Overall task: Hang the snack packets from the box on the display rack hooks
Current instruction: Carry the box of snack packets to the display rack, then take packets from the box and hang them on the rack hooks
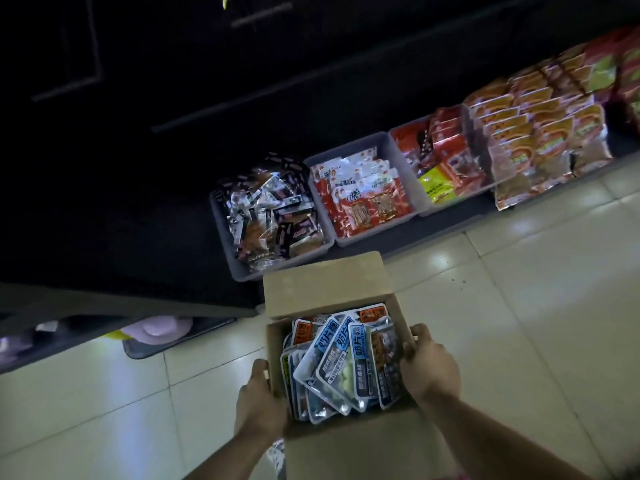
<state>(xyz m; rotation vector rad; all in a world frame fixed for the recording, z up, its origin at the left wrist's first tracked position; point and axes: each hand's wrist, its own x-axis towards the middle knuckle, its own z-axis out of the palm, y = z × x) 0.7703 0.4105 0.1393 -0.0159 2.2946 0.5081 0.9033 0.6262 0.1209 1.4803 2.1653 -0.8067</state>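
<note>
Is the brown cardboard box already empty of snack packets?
No, the brown cardboard box, gripped by the left hand and right hand, holds a pile of blue-and-white snack packets.

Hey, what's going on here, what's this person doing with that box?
A person is holding an open cardboard box with both hands, the left hand gripping its left wall and the right hand its right wall. The box is full of blue and white snack packets, and none has been taken out yet. Ahead, on a low dark shelf, sit grey bins of other packaged snacks. The shelving above is too dark to make out any hooks.
</note>
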